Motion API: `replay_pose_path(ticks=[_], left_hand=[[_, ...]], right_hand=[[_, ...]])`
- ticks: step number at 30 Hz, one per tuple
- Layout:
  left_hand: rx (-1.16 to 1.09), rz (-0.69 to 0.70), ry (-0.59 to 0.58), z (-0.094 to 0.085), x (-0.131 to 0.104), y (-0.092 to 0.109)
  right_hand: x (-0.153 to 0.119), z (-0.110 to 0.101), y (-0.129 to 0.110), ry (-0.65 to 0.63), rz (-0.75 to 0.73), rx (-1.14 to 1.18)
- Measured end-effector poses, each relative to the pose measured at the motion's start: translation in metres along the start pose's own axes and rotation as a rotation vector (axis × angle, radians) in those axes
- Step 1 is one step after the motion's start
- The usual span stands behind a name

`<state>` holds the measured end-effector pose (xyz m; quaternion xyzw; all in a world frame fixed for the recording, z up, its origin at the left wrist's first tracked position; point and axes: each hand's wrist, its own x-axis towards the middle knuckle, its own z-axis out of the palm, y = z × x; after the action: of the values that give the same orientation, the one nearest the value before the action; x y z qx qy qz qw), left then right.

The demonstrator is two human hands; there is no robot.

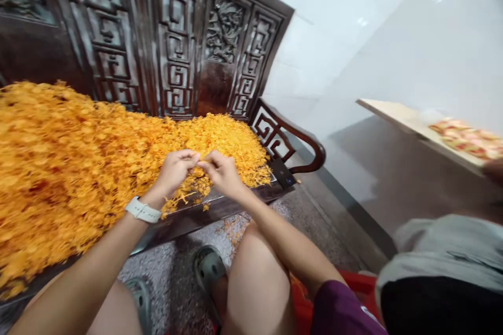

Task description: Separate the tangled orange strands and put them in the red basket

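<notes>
My left hand (176, 171), with a pale watch (142, 210) on its wrist, and my right hand (223, 171) meet fingertip to fingertip above the front of a carved wooden bench. Both are closed in a pinch on a small orange piece (203, 160), which looks like one of the flower-like pieces heaped around; most of it is hidden by my fingers. A large pile of orange flower-like pieces (98, 157) spreads along the seat, behind and to the left of my hands. A smaller mound (231, 138) lies just beyond my right hand. A few loose strands hang at the seat's edge below.
The bench's curved armrest (310, 149) stands to the right, with a dark phone-like object (283, 174) beside it. Farther right, a pale board (396, 115) carries pinkish pieces. A person's light grey clothing (444, 251) is at lower right. Orange scraps (234, 227) lie on the floor.
</notes>
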<state>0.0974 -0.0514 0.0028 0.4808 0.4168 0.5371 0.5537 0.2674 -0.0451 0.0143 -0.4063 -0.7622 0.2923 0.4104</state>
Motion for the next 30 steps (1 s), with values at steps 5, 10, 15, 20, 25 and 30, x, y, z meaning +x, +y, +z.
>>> replay_pose_path(ticks=[5, 10, 15, 20, 25, 30], left_hand=[[-0.135, -0.057, 0.387, -0.028, 0.026, -0.004], [-0.129, 0.002, 0.367, -0.062, 0.033, 0.01], [-0.128, 0.023, 0.202, -0.062, 0.017, 0.027], [-0.136, -0.012, 0.212, -0.036, 0.009, 0.037], [-0.214, -0.01, 0.184, 0.011, 0.0, 0.043], [-0.425, 0.017, 0.056, 0.046, -0.004, 0.053]], right_hand=[[-0.039, 0.02, -0.062, -0.741, -0.342, 0.107], [-0.055, 0.005, -0.089, -1.799, -0.251, 0.796], [-0.016, -0.05, -0.043, -0.306, 0.227, 1.226], [-0.006, -0.037, -0.016, -0.013, 0.551, 1.198], [-0.014, -0.028, -0.02, 0.111, 0.335, 0.664], [-0.016, -0.048, -0.023, 0.197, 0.071, 0.293]])
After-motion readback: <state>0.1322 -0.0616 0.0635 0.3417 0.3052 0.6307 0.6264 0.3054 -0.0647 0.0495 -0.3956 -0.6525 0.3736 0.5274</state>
